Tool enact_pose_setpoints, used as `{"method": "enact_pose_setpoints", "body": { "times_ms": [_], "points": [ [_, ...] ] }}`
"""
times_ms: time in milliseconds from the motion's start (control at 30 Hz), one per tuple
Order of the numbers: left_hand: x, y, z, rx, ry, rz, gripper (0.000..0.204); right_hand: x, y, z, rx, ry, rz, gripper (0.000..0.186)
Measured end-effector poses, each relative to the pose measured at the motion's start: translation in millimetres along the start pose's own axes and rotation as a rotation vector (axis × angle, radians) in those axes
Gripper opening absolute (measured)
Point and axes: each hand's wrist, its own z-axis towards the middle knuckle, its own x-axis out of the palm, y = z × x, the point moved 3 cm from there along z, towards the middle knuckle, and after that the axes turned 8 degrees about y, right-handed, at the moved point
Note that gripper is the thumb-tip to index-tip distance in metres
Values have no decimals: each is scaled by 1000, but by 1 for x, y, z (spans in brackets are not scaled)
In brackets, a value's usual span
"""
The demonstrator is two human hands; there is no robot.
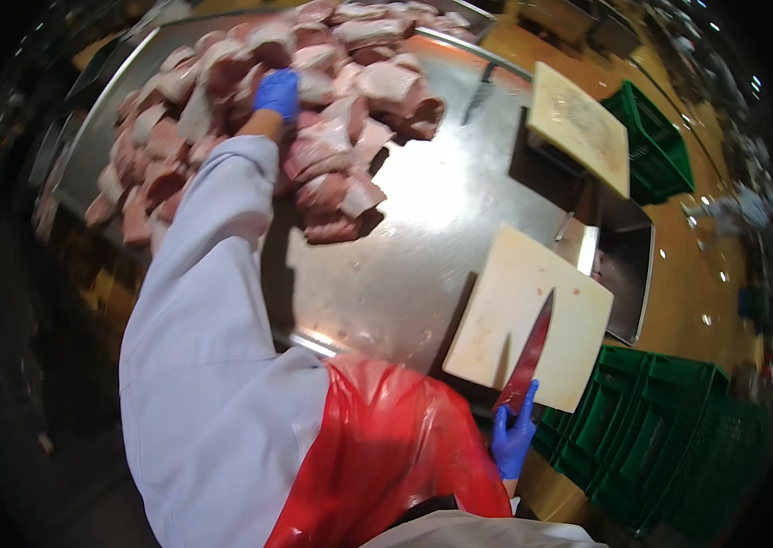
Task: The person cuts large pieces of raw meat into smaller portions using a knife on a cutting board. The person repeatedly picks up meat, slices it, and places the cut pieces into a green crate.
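Observation:
My left hand (pixel 277 95), in a blue glove, reaches far forward into a heap of raw meat pieces (pixel 222 68). Its fingers are bent down over a piece of meat and look closed on it, though their tips are hidden. My right hand (pixel 514 440), also gloved in blue, is low at the right, closed round the handle of a long knife (pixel 532 347). The blade, tinted red, points forward over a white cutting board (pixel 487 310). Small scraps lie on that board.
The heap covers the far left of a steel table (pixel 350 292). Another cutting board (pixel 578 123) stands at the far right, near a green crate (pixel 651 146). A steel bin (pixel 633 274) sits beyond the near board. Green crates (pixel 642 420) are stacked at the lower right.

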Motion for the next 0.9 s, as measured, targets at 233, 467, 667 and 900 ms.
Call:
{"method": "enact_pose_setpoints", "body": {
  "times_ms": [233,467,667,900],
  "points": [
    [25,45,74,96,429,-54,78,12,15,-12,103,-89,18,79],
    [26,32,22,110,654,-1234,48,11,-6,-45,175,-145,-61,77],
    [-54,-177,-108,539,525,-1305,91,-21,-42,-47,60,-188,-22,76],
    [-147,-493,-257,981,298,-509,99,-83,-68,-67,-18,-293,-64,77]
  ]
}}
